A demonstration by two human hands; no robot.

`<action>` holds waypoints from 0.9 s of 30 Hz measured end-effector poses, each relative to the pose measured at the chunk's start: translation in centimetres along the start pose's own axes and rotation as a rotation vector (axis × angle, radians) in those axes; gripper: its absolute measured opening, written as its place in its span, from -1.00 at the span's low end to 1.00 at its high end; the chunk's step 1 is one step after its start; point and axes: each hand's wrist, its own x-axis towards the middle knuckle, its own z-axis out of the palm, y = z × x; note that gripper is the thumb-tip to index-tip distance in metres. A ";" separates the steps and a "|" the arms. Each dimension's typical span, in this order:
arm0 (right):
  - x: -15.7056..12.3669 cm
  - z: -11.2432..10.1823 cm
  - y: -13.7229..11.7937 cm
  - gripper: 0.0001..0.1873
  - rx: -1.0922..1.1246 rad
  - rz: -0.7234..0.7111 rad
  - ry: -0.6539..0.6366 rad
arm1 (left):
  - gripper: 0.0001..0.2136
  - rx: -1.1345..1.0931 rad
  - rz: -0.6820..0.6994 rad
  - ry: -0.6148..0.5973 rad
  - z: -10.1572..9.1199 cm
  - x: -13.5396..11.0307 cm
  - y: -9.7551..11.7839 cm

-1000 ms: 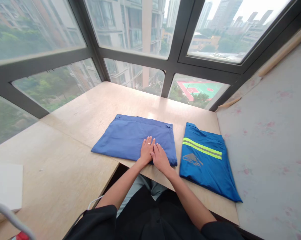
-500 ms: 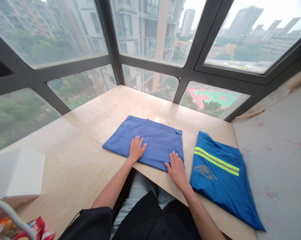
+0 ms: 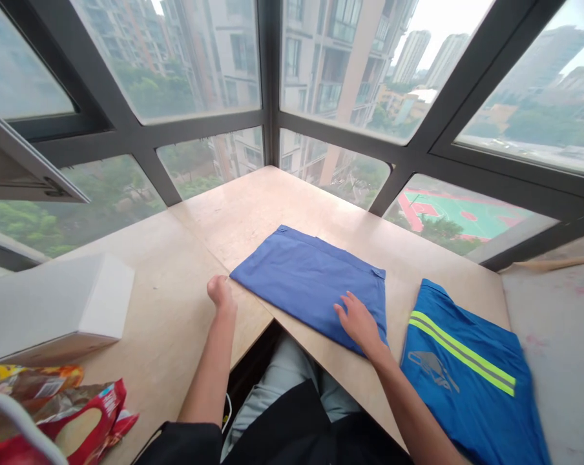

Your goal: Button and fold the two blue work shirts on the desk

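Note:
A folded blue-violet garment [image 3: 306, 278] lies flat on the light wooden table [image 3: 253, 206]. My right hand [image 3: 357, 320] rests flat on its near right corner with the fingers spread. At the garment's near left corner is my left hand [image 3: 220, 289], with its fingers curled under; I cannot make out whether it grips the cloth edge. To the right lies a second folded garment [image 3: 471, 381], bright blue with yellow-green stripes and a grey logo.
A white box [image 3: 54, 307] stands on the left part of the table. Red and orange snack bags [image 3: 54, 413] lie at the near left. Dark-framed windows [image 3: 272, 84] wall in the table's far edges. A pale patterned surface [image 3: 563, 329] adjoins on the right.
My hands moved apart from the garment's middle toward its near corners. The left hand went off the cloth to its left corner and curled. The view turned left, showing the box and snack bags.

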 end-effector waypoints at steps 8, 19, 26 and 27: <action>8.9 0.7 -8.0 -0.70 0.587 -0.148 -0.158 | -0.80 -0.186 -0.270 -0.247 -0.3 -0.2 0.0; 19.6 3.1 -16.0 -0.87 0.777 0.092 -0.370 | -0.83 0.063 0.171 -0.193 4.3 -0.4 -1.0; 23.5 1.8 -16.6 -0.67 0.740 0.146 -0.281 | -0.73 0.195 0.546 -0.380 6.3 -6.9 -0.5; 23.8 1.4 -16.4 -0.62 0.743 0.140 -0.260 | -0.71 0.231 0.613 -0.449 6.4 -8.0 -0.6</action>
